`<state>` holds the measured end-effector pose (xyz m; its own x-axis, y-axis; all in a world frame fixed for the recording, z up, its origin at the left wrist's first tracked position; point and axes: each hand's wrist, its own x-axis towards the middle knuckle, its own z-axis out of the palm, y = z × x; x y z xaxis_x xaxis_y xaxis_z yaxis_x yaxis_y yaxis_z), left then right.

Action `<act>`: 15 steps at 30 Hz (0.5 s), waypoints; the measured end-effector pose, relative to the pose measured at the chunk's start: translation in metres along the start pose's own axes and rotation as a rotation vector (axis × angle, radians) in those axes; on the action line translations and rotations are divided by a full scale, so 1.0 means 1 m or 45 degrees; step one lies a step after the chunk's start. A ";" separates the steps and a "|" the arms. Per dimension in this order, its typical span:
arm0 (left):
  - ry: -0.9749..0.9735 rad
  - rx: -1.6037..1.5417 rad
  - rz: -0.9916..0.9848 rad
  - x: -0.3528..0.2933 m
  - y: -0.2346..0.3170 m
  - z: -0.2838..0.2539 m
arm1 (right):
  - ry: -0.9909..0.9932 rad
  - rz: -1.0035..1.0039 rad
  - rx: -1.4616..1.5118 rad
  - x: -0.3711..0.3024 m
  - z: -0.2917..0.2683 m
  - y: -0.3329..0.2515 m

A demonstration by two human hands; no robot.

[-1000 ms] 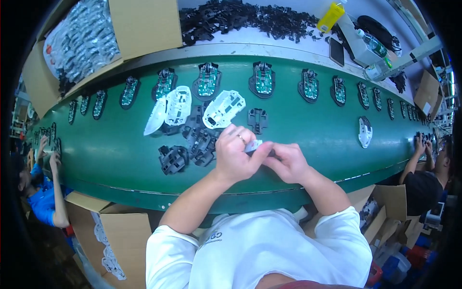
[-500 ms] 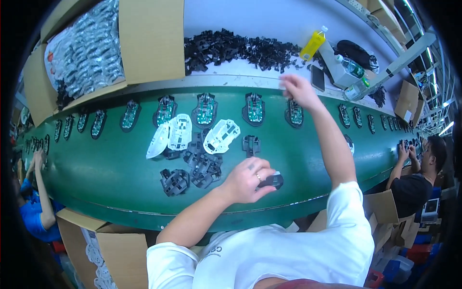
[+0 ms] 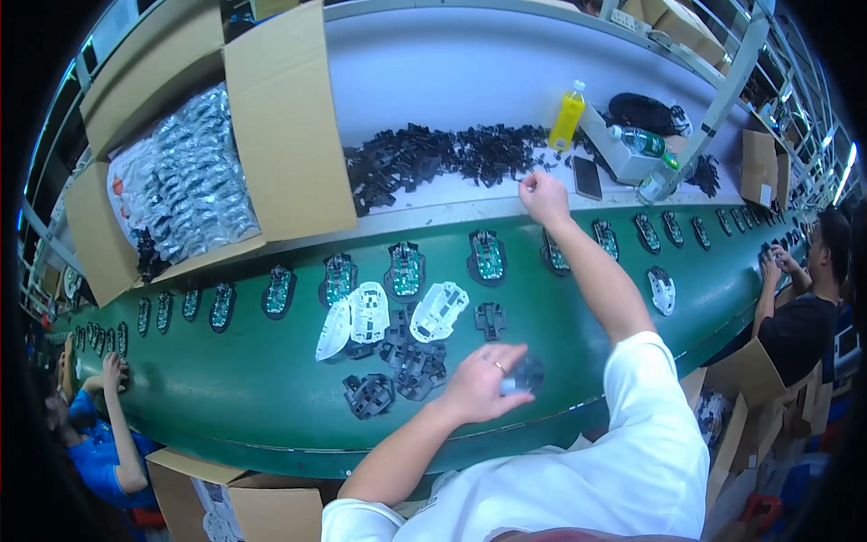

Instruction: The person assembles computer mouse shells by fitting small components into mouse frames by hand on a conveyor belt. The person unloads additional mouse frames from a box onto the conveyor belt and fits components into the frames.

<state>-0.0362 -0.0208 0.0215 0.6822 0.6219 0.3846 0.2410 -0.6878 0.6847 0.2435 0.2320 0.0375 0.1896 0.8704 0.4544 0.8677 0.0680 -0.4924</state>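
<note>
My left hand [image 3: 481, 384] is over the near part of the green belt, its thumb and fingers around a dark rounded part [image 3: 526, 374] that is smeared by motion. Reached out beyond the far belt edge, my right hand [image 3: 545, 197] has its fingertips pinched together by the small black plastic pieces [image 3: 495, 154]; whatever is between them is too small to make out. Left of my left hand lie black plastic frames [image 3: 415, 366] and white mouse shells [image 3: 440, 312]. A single black frame [image 3: 490, 321] lies just beyond that hand.
Mouse bases with green circuit boards [image 3: 405, 269] line the green belt [image 3: 271, 388]. A white shell [image 3: 662, 291] lies to the right. On the shelf are a yellow bottle [image 3: 566, 117] and a phone [image 3: 587, 178]. An open carton [image 3: 293, 126] holds bagged parts. Co-workers sit at both ends.
My right hand has closed from spread fingers into a pinch near the small black pieces. My left hand still has the dark part, now blurred. The whole view has shifted.
</note>
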 end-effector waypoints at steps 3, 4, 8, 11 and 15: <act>0.406 -1.041 -0.443 0.001 -0.005 0.004 | -0.080 0.042 0.687 -0.082 -0.041 -0.054; 0.570 -1.497 -0.483 0.000 -0.010 0.005 | -0.123 -0.009 1.143 -0.116 -0.048 -0.072; 0.633 -2.063 -0.669 0.015 -0.010 -0.007 | -0.241 -0.299 1.026 -0.197 -0.088 -0.110; 0.588 -1.953 -0.640 0.024 -0.015 -0.009 | -0.136 -0.470 0.810 -0.203 -0.077 -0.097; 0.768 -1.718 -0.676 0.011 -0.004 -0.023 | -0.111 -0.580 0.736 -0.209 -0.065 -0.121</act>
<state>-0.0454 -0.0026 0.0372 0.2781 0.9536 -0.1154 -0.6415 0.2738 0.7166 0.1289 0.0101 0.0506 -0.1897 0.7284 0.6583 0.4667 0.6568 -0.5923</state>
